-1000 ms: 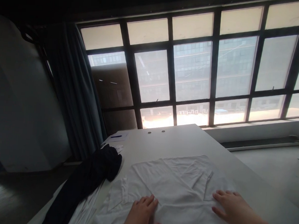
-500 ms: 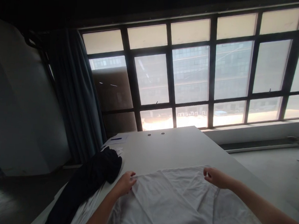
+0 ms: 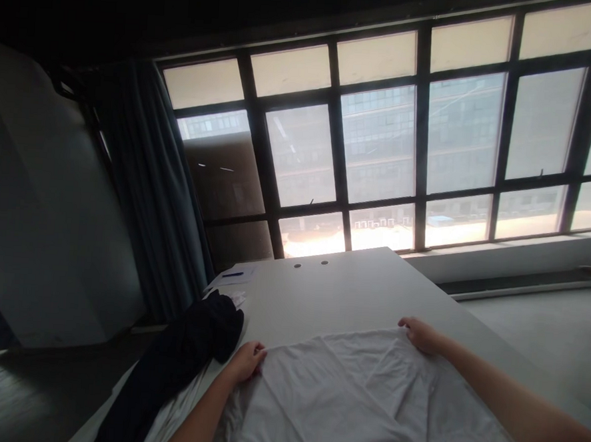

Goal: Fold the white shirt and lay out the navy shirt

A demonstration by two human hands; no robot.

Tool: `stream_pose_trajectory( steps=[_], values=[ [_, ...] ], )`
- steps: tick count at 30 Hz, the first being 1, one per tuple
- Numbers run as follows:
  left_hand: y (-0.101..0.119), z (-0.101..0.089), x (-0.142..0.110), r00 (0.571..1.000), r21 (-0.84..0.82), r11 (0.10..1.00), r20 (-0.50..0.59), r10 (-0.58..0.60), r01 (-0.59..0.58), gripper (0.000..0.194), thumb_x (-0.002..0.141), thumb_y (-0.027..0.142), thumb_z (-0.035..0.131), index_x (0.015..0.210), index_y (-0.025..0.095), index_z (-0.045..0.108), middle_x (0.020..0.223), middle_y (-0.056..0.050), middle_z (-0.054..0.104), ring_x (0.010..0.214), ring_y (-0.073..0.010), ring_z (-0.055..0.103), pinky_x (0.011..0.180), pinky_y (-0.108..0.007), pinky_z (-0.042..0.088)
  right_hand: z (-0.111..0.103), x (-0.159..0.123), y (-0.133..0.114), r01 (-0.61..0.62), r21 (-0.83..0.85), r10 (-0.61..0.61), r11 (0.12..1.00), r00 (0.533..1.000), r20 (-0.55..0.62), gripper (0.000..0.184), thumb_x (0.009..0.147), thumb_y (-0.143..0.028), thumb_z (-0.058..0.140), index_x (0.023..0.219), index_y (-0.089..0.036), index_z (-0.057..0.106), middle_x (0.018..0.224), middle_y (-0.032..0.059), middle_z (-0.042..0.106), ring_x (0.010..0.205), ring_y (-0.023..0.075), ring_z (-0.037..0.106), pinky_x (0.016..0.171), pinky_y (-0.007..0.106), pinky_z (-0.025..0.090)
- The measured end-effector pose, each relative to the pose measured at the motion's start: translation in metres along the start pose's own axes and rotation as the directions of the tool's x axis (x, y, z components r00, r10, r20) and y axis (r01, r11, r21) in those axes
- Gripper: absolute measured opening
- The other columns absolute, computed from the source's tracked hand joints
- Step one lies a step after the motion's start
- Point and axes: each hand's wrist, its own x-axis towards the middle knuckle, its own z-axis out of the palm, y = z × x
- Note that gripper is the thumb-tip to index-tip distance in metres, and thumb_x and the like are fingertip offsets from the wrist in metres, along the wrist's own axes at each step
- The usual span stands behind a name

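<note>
White cloth (image 3: 345,397) lay on the near end of the table, 5 to 6 o'clock from mid-view, running off the bottom. Diagonal creases across it; far edge fairly straight, sloping up to the right.

Left hand (image 3: 247,361) was at nearly 7 o'clock, on the cloth's far left corner: fingers curled in, pinching the edge. Right hand (image 3: 421,335) was at 4 o'clock, on the far right corner: thumb and fingers pinched on that edge, fingertips small in view.

Dark cloth (image 3: 181,367) lay in a long bunched heap at 7 to 8 o'clock, left of the left forearm. Pale folds (image 3: 179,404) showed just beside it; couldn't tell if they belonged to the same white piece.

Table (image 3: 331,296) was white and stretched away toward the window. Past the dark heap, near 8 o'clock: paper (image 3: 226,282) with a pen (image 3: 233,274) on top. Two round holes (image 3: 297,266) sat near the table's far edge, roughly 6 and 4:30.

Farther out: blue curtain (image 3: 152,192) at 9 o'clock, dark-framed window (image 3: 340,144) from 10 to 3, hazy building (image 3: 380,139) outside at about 2.
</note>
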Motion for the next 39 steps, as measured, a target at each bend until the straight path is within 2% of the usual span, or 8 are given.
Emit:
stream_pose_trajectory(
  steps=[6, 11, 17, 22, 26, 29, 33, 39],
  values=[
    [0.003, -0.001, 0.0, 1.0, 0.004, 1.0, -0.009, -0.023, 0.023, 0.029, 0.092, 0.049, 0.06, 0.094, 0.02, 0.057, 0.062, 0.002, 0.063, 0.055, -0.0177, 0.065, 0.048, -0.023, 0.044, -0.004, 0.003, 0.005, -0.017, -0.035, 0.018, 0.999, 1.0, 0.018, 0.053, 0.073, -0.01, 0.054, 0.123, -0.017, 0.069, 0.128, 0.0145, 0.065, 0.116, 0.0238, 0.063, 0.103, 0.034, 0.043],
    [0.005, -0.005, 0.0, 1.0, -0.019, 1.0, -0.014, 0.0, 0.0, 0.028, 0.091, 0.047, 0.063, 0.092, 0.021, 0.055, 0.065, 0.003, 0.064, 0.056, -0.0153, 0.064, 0.047, -0.021, 0.045, -0.005, 0.002, 0.004, -0.046, -0.041, 0.047, 0.998, 0.998, 0.03, 0.05, 0.074, -0.009, 0.054, 0.122, -0.014, 0.069, 0.125, 0.0164, 0.065, 0.114, 0.0251, 0.063, 0.103, 0.035, 0.043],
    [0.002, -0.011, 0.003, 1.0, -0.047, 0.999, 0.01, 0.017, -0.017, 0.03, 0.089, 0.048, 0.065, 0.088, 0.018, 0.059, 0.058, 0.003, 0.06, 0.051, -0.0144, 0.06, 0.045, -0.021, 0.042, -0.012, 0.006, -0.006, -0.118, -0.004, 0.118, 0.993, 0.992, 0.042, 0.031, 0.07, -0.01, 0.061, 0.099, -0.014, 0.073, 0.117, 0.0146, 0.065, 0.103, 0.0258, 0.066, 0.096, 0.039, 0.048],
    [0.001, -0.016, 0.005, 0.999, -0.103, 0.994, 0.012, 0.048, -0.047, 0.031, 0.086, 0.048, 0.067, 0.083, 0.018, 0.058, 0.071, 0.0, 0.065, 0.06, -0.0165, 0.066, 0.048, -0.022, 0.047, -0.02, 0.01, -0.013, -0.261, 0.106, 0.243, 0.96, 0.958, 0.152, 0.036, 0.073, -0.017, 0.062, 0.109, -0.015, 0.064, 0.075, 0.0066, 0.069, 0.062, 0.0211, 0.068, 0.062, 0.037, 0.057],
    [0.003, -0.02, 0.008, 0.997, -0.129, 0.988, -0.011, 0.082, -0.083, 0.034, 0.084, 0.051, 0.065, 0.086, 0.018, 0.059, 0.077, -0.002, 0.066, 0.068, -0.0185, 0.069, 0.052, -0.022, 0.049, -0.03, 0.008, -0.01, -0.325, 0.195, 0.286, 0.926, 0.937, 0.202, 0.036, 0.076, -0.016, 0.057, 0.112, -0.014, 0.059, 0.056, 0.0011, 0.063, 0.05, 0.0197, 0.065, 0.053, 0.034, 0.056],
    [0.008, -0.025, 0.012, 0.99, -0.117, 0.984, -0.046, 0.132, -0.136, 0.04, 0.082, 0.057, 0.063, 0.085, 0.017, 0.061, 0.076, -0.003, 0.067, 0.067, -0.019, 0.067, 0.054, -0.024, 0.05, -0.038, 0.008, -0.006, -0.293, 0.25, 0.259, 0.923, 0.953, 0.16, 0.03, 0.076, -0.016, 0.054, 0.105, -0.014, 0.062, 0.053, 0.0012, 0.063, 0.05, 0.0189, 0.064, 0.054, 0.032, 0.054],
    [0.017, -0.037, 0.013, 0.961, -0.063, 0.967, -0.14, 0.238, -0.248, 0.051, 0.08, 0.067, 0.057, 0.085, 0.017, 0.063, 0.079, -0.004, 0.068, 0.072, -0.0217, 0.065, 0.064, -0.029, 0.049, -0.049, 0.008, -0.001, -0.173, 0.299, 0.179, 0.938, 0.984, 0.007, 0.022, 0.075, -0.02, 0.053, 0.093, -0.016, 0.065, 0.064, 0.004, 0.068, 0.059, 0.0174, 0.065, 0.06, 0.028, 0.05],
    [0.02, -0.046, -0.012, 0.913, 0.035, 0.926, -0.16, 0.376, -0.375, 0.049, 0.087, 0.065, 0.048, 0.088, 0.019, 0.064, 0.08, -0.004, 0.069, 0.079, -0.024, 0.064, 0.072, -0.03, 0.046, -0.061, -0.017, 0.005, -0.008, 0.301, 0.066, 0.953, 0.981, -0.182, 0.027, 0.075, -0.035, 0.053, 0.089, -0.019, 0.069, 0.075, 0.0057, 0.073, 0.073, 0.0217, 0.067, 0.068, 0.03, 0.049]
  ],
)
